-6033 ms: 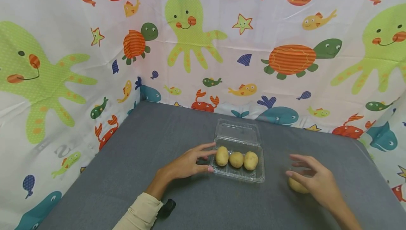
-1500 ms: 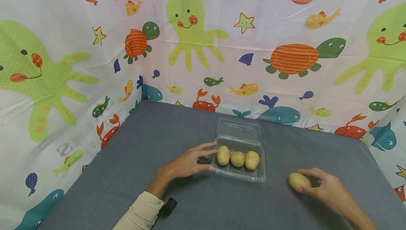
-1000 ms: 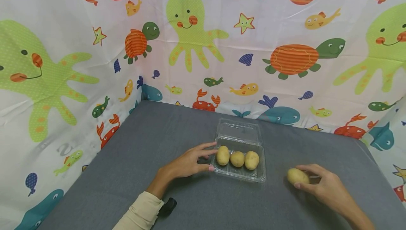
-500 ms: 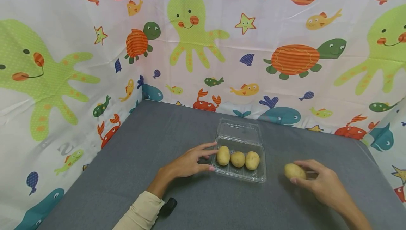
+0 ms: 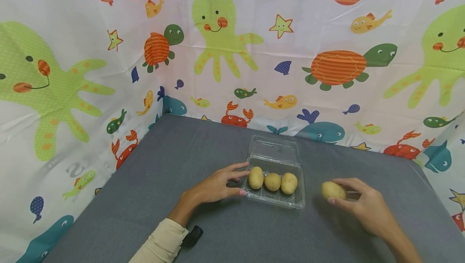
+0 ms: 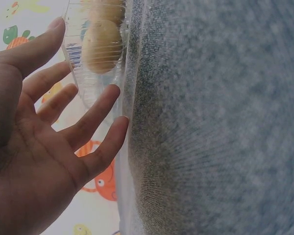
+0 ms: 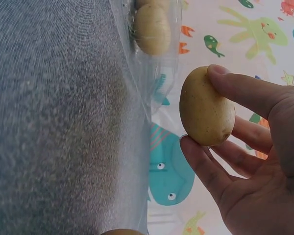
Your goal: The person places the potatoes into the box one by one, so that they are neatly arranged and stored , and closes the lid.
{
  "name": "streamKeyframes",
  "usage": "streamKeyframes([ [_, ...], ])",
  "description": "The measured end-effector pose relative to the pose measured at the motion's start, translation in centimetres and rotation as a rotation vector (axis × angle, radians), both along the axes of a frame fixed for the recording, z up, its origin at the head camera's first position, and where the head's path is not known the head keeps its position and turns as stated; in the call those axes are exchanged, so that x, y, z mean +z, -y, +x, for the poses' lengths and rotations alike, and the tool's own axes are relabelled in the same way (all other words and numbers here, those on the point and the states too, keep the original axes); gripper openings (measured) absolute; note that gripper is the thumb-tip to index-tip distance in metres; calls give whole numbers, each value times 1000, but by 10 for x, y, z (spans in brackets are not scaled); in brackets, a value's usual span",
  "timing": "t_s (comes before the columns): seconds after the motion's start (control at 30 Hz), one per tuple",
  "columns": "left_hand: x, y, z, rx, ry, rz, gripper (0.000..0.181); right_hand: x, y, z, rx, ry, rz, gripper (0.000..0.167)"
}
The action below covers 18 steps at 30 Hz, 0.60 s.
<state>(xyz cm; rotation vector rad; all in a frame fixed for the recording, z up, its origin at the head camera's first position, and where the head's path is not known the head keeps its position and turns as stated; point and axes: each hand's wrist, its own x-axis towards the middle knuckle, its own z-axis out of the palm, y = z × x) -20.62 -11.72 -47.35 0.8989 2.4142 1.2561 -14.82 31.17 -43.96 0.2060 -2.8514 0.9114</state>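
An oblong pale-yellow potato is pinched between the thumb and fingers of my right hand, right of a clear plastic clamshell box. In the right wrist view the held potato is off the grey cloth. The box lies with its lid tipped back. Three potatoes sit side by side in it: left, middle and right. My left hand, fingers spread and relaxed, is at the box's left edge; in the left wrist view its thumb is beside the box wall.
Grey cloth covers the table. A white curtain printed with sea animals rises behind and at both sides. Part of another potato shows at the bottom of the right wrist view. A dark object is at the left wrist.
My right hand took hold of the potato on the right, lifted it, and has carried it leftward and away from me, nearer the box. The left hand and box have stayed put.
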Motion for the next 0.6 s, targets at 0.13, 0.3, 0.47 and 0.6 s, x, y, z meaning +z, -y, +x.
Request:
streamKeyframes([
  [0.13, 0, 1, 0, 0, 2, 1, 65, 0, 4, -1, 5, -28, -16, 56],
  [0.3, 1, 1, 0, -1, 3, 2, 65, 2, 10, -2, 22, -67, -33, 54],
  [0.47, 1, 1, 1, -3, 7, 5, 65, 4, 17, -2, 53, -95, -87, 51],
  [0.6, 1, 1, 1, -5, 8, 7, 65, 3, 22, -3, 80, -116, -117, 50],
])
